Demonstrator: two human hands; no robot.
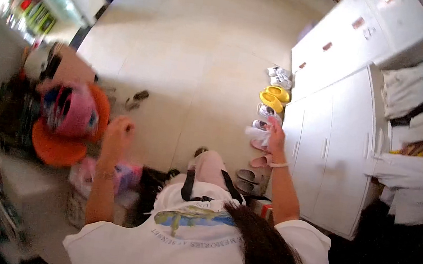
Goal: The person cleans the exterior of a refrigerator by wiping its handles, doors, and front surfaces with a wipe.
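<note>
My right hand (pixel 276 136) is raised in front of the row of shoes, its fingers closed on a thin white tissue-like sheet (pixel 256 133). The sheet looks crumpled and partly see-through, and motion blurs it. My left hand (pixel 119 131) is held up on the other side, fingers curled in. Whether anything is inside it cannot be made out. Just left of that hand sit an orange item (pixel 59 148) and a pink patterned bag-like item (pixel 71 111), piled together.
White cabinets (pixel 322 141) line the right side, with yellow clogs (pixel 275 97), white sneakers (pixel 281 77) and grey slippers (pixel 248 177) along their foot. Folded white clothes (pixel 416 95) fill an open shelf. Dark sandals (pixel 136 100) lie on the tiled floor (pixel 190 49).
</note>
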